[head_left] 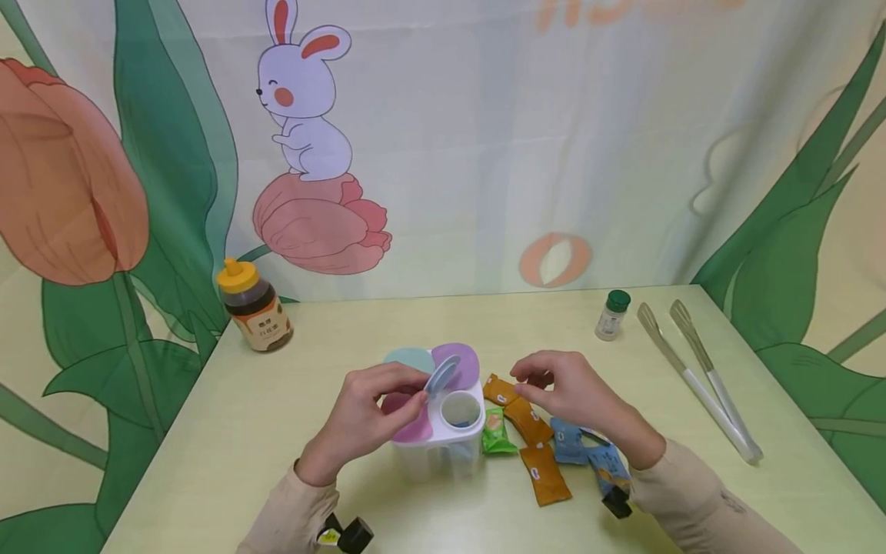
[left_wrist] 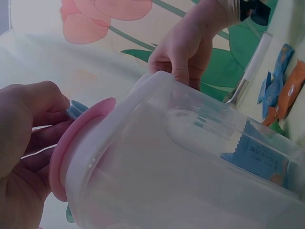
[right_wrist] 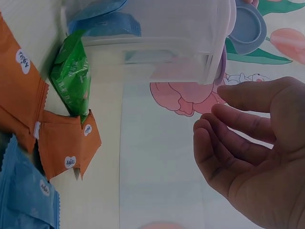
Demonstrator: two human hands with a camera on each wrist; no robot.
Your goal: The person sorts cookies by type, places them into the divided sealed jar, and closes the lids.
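Table (head_left: 208,454) | left hand (head_left: 361,412) pinches lid (head_left: 443,375) | right hand (head_left: 576,388) hovers, seemingly half-curled

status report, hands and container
Left hand pinching blue lid. Right hand empty. Container open at one compartment, blue packet inside. Green packet beside, not blocking.

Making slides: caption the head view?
Left hand holds a blue lid above the container; empty right hand hovers near packets.

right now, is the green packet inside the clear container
No, the green packet lies on the table beside the clear container.
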